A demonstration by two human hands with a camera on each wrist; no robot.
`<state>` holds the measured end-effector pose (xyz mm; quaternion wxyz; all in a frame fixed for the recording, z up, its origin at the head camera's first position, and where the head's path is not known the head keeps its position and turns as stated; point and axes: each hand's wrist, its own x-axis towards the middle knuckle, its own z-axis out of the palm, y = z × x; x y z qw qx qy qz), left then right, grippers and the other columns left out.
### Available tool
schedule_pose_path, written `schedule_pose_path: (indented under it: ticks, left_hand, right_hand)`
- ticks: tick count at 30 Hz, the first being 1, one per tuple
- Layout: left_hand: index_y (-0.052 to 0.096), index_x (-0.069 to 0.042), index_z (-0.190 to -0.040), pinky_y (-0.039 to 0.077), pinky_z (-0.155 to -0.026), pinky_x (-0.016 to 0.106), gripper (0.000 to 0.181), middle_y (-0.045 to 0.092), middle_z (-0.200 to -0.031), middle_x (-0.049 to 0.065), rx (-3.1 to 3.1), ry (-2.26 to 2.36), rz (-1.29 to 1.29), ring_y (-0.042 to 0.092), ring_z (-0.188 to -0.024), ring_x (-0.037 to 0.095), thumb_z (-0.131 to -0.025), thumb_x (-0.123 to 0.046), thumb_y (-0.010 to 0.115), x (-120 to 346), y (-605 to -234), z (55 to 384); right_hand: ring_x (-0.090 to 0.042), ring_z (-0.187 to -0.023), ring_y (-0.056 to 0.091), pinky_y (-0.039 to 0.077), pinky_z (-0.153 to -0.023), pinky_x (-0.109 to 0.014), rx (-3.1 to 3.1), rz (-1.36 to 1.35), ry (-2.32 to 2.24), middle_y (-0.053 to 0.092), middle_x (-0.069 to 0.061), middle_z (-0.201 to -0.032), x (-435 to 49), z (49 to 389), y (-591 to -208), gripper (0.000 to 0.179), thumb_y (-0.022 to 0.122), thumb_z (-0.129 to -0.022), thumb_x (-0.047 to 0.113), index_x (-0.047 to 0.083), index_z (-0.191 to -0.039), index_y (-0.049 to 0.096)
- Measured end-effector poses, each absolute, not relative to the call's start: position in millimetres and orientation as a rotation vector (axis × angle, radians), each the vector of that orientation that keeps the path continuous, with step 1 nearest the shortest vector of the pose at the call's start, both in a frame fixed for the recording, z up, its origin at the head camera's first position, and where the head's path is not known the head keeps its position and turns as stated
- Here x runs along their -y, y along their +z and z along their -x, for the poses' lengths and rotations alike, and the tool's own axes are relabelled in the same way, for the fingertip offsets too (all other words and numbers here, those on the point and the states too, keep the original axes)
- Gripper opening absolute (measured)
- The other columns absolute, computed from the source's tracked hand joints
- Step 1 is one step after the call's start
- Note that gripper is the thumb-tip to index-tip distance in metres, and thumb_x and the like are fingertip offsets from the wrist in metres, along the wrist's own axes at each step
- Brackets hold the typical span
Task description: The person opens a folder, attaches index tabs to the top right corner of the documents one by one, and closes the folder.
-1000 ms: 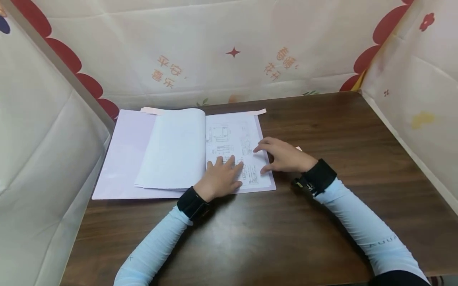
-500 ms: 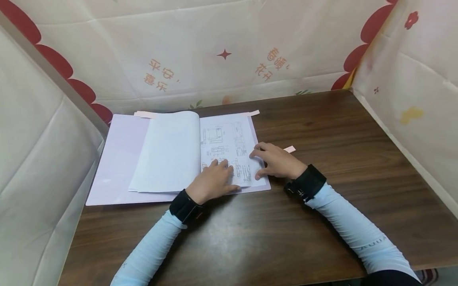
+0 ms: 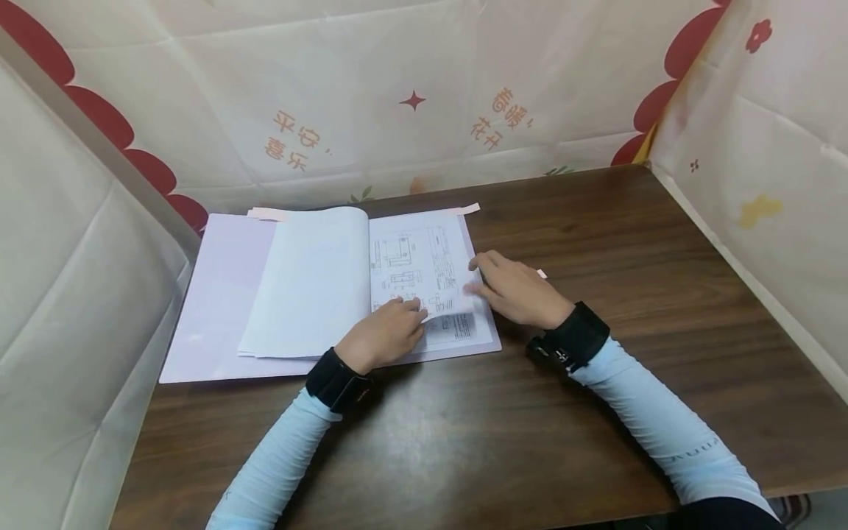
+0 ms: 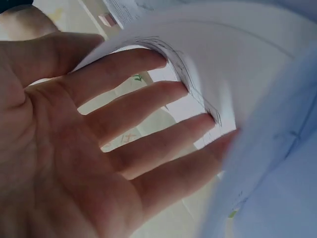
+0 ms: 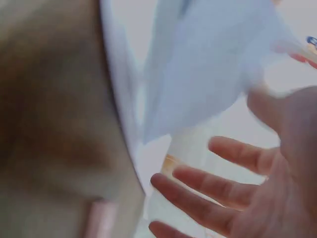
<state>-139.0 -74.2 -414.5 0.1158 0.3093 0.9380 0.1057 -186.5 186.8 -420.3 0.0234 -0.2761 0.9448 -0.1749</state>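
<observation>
A lilac folder [image 3: 225, 280] lies spread on the table, holding a stack of white sheets turned over to the left. On its right side is a page with line drawings [image 3: 424, 258]; its lower part is lifted and bent, baring another printed sheet [image 3: 457, 329] below. My left hand [image 3: 387, 335] pinches the page's lower edge between thumb and fingers, and in the left wrist view the page [image 4: 223, 44] curves past the fingertips. My right hand [image 3: 520, 288] is at the page's right edge, fingers spread, the thumb close to the paper [image 5: 213, 74]; contact is unclear.
Pale pink tabs stick out at the folder's top left [image 3: 268, 213] and top right [image 3: 469, 209]. Another pink tab [image 3: 542, 274] shows just beyond my right hand. A patterned cloth [image 3: 371, 96] closes in the back and sides of the dark wooden table [image 3: 596, 243].
The page that lay flat has been raised at its lower edge by my left hand, whose fingers have drawn in. My right hand has moved slightly up along the right edge.
</observation>
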Motion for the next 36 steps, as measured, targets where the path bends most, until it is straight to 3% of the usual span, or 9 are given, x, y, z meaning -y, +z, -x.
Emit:
schedule_pose_path:
  ticks: [3,6,10,12,14,17,28,36]
  left_hand:
    - [0.074,-0.002,-0.113,0.048,-0.073,0.033,0.027,0.066,-0.090,0.007,-2.757,0.406,-0.886,0.056,-0.076,0.021,-0.106,-0.014,0.050,76,-414,140]
    - [0.073,-0.005,-0.101,0.043,-0.064,0.030,0.024,0.059,-0.077,0.004,-2.770,0.450,-0.835,0.051,-0.067,0.018,-0.105,-0.014,0.051,77,-412,141]
    - [0.073,-0.008,-0.094,0.042,-0.061,0.028,0.026,0.057,-0.075,0.002,-2.817,0.374,-0.790,0.052,-0.066,0.017,-0.105,-0.019,0.052,79,-410,140]
    - [0.073,-0.008,-0.093,0.042,-0.058,0.028,0.027,0.058,-0.075,0.002,-2.858,0.323,-0.761,0.053,-0.065,0.018,-0.105,-0.020,0.052,81,-408,139]
    - [0.073,-0.008,-0.094,0.041,-0.056,0.027,0.027,0.058,-0.073,0.002,-2.911,0.277,-0.721,0.052,-0.063,0.018,-0.105,-0.021,0.052,85,-405,135]
    - [0.071,-0.008,-0.092,0.038,-0.050,0.026,0.026,0.056,-0.066,0.003,-3.008,0.245,-0.638,0.050,-0.057,0.017,-0.105,-0.021,0.052,96,-401,126]
    - [0.049,-0.010,-0.055,0.023,-0.039,0.027,0.047,0.030,-0.050,-0.002,-3.302,0.245,-0.145,0.033,-0.042,0.017,-0.101,-0.018,0.052,160,-401,86]
    - [0.048,-0.013,-0.050,0.028,-0.042,0.030,0.053,0.038,-0.051,0.000,-3.128,0.335,0.170,0.041,-0.046,0.021,-0.101,-0.027,0.048,186,-413,77]
  right_hand:
    - [-0.023,-0.090,0.063,0.056,-0.078,-0.038,-2.952,0.843,-0.563,0.066,-0.012,-0.117,-189,183,-411,0.027,0.057,-0.105,0.021,0.005,-0.123,0.069]
    - [-0.026,-0.102,0.067,0.059,-0.089,-0.043,-2.903,0.908,-0.478,0.068,-0.012,-0.122,-188,181,-411,0.026,0.068,-0.098,0.020,0.005,-0.118,0.075]
    - [-0.034,-0.127,0.061,0.052,-0.105,-0.053,-2.802,0.940,-0.376,0.061,-0.017,-0.142,-179,180,-422,0.059,0.089,-0.081,0.034,0.008,-0.130,0.070]
    - [-0.036,-0.130,0.058,0.051,-0.106,-0.055,-2.800,0.913,-0.358,0.058,-0.017,-0.147,-176,179,-427,0.074,0.096,-0.071,0.038,0.011,-0.134,0.069]
    - [-0.036,-0.128,0.058,0.052,-0.104,-0.055,-2.817,0.889,-0.349,0.059,-0.017,-0.146,-173,179,-430,0.079,0.098,-0.065,0.039,0.014,-0.134,0.070]
    - [-0.036,-0.124,0.058,0.053,-0.103,-0.055,-2.825,0.869,-0.362,0.060,-0.016,-0.143,-172,178,-432,0.075,0.099,-0.064,0.038,0.016,-0.131,0.072]
    - [-0.035,-0.124,0.054,0.050,-0.103,-0.055,-2.815,0.839,-0.395,0.059,-0.015,-0.143,-172,180,-432,0.076,0.098,-0.063,0.039,0.016,-0.131,0.072]
    - [-0.035,-0.121,0.054,0.049,-0.099,-0.053,-2.808,0.859,-0.428,0.059,-0.015,-0.142,-172,182,-435,0.074,0.098,-0.064,0.038,0.015,-0.130,0.073]
